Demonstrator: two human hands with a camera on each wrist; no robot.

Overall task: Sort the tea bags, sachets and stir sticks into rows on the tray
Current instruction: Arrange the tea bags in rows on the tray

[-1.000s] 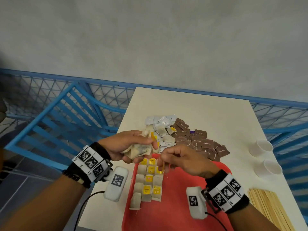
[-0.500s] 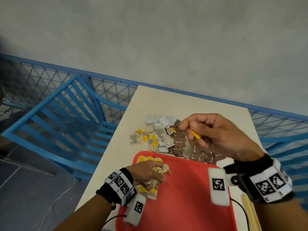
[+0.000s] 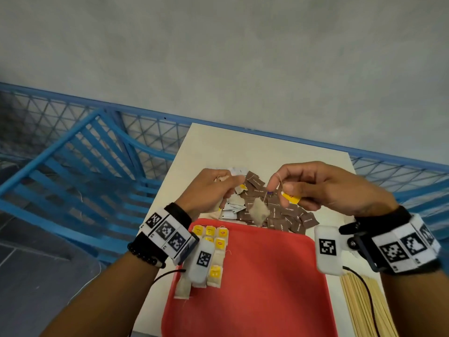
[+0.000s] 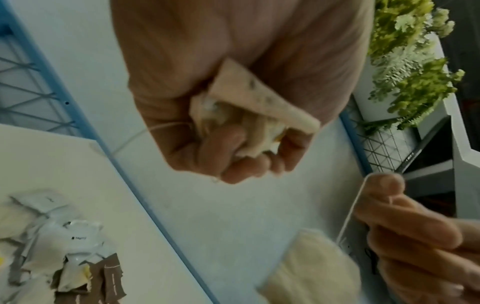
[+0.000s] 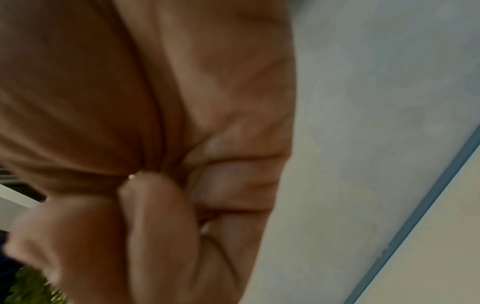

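My left hand (image 3: 220,188) grips a crumpled bunch of tea bags (image 4: 249,115) above the pile's left side. My right hand (image 3: 286,188) pinches a yellow tag (image 3: 291,197) and its string, and one tea bag (image 3: 260,211) dangles from it over the brown sachets (image 3: 289,215). White sachets (image 3: 232,209) lie at the pile's left. The red tray (image 3: 267,276) holds a column of tea bags with yellow tags (image 3: 217,251) along its left edge. In the right wrist view the fingers (image 5: 155,216) are curled tight, and what they hold is hidden.
Wooden stir sticks (image 3: 359,302) lie in a bundle right of the tray. The cream table (image 3: 243,144) ends at a blue mesh railing (image 3: 73,127), with a blue chair (image 3: 73,181) to the left. Green plants (image 4: 410,51) show in the left wrist view.
My left hand rose from the tray's left side to the pile with its bunch of tea bags. My right hand stayed over the brown sachets, and a tea bag now hangs from its tag.
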